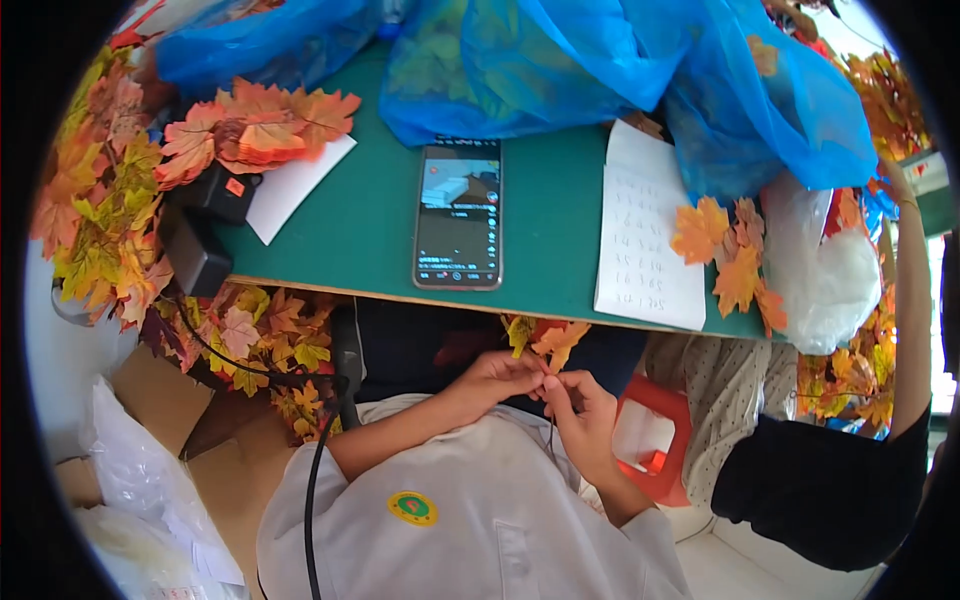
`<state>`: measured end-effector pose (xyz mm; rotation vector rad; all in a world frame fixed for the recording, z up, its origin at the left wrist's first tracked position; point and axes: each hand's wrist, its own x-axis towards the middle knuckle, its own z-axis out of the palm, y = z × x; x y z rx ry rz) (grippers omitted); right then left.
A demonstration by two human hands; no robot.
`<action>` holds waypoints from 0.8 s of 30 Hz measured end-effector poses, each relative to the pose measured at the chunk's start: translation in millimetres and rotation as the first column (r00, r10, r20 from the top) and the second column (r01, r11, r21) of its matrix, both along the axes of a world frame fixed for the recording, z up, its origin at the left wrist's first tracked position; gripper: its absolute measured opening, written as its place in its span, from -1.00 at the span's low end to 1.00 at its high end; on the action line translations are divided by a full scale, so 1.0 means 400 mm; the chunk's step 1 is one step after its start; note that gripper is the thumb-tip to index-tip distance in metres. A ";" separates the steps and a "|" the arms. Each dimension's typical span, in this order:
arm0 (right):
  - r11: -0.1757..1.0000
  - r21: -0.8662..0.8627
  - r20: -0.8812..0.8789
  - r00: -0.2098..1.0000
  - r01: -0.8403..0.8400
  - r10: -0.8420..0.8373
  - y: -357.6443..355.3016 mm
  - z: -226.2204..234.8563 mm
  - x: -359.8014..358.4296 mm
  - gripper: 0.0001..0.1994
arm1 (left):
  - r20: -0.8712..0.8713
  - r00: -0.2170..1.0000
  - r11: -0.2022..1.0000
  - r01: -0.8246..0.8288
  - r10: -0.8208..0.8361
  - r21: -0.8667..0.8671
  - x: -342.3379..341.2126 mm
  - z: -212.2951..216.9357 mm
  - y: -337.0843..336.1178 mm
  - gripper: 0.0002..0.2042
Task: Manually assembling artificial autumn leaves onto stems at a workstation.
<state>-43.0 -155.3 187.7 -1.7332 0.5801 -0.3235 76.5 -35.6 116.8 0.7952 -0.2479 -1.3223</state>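
Just below the table's front edge, my left hand (500, 378) and my right hand (586, 412) meet over my lap. Both are closed, with fingertips pinched together at the stem of an artificial maple leaf sprig. Its orange leaf (560, 343) and yellow-green leaf (518, 333) stick up past my fingers toward the table. A thin dark stem hangs below the pinch, near my right hand. The exact contact of each fingertip with the stem is too small to make out.
On the green table (360, 235) lie a phone (459, 215), a handwritten sheet (645, 235), orange leaves (735, 250) and blue plastic bags (530, 65). Black boxes (200, 240) and leaf bunches (255, 130) sit left. A black cable (318, 480) passes my left arm. Another person's dark sleeve (820, 490) is at right.
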 end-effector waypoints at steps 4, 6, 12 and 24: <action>0.989 0.149 -0.063 0.998 -0.007 0.016 0.002 0.015 -0.001 -0.84 | 0.034 0.999 1.000 -0.012 0.013 -0.022 0.002 0.008 0.005 -0.86; 0.986 0.168 -0.081 0.996 -0.023 0.037 -0.008 0.007 0.008 -0.84 | 0.037 0.999 0.999 -0.035 0.037 -0.041 0.012 0.011 0.002 -0.88; 0.950 0.308 -0.094 0.992 -0.050 0.083 -0.028 -0.003 0.041 -0.85 | 0.076 0.997 0.998 -0.010 0.014 -0.061 0.050 0.013 0.003 -0.90; 0.662 -0.143 -0.072 0.675 -0.736 0.734 -0.210 0.514 0.176 -0.84 | -0.062 0.998 0.995 -0.011 0.005 -0.100 0.050 -0.021 0.017 -0.83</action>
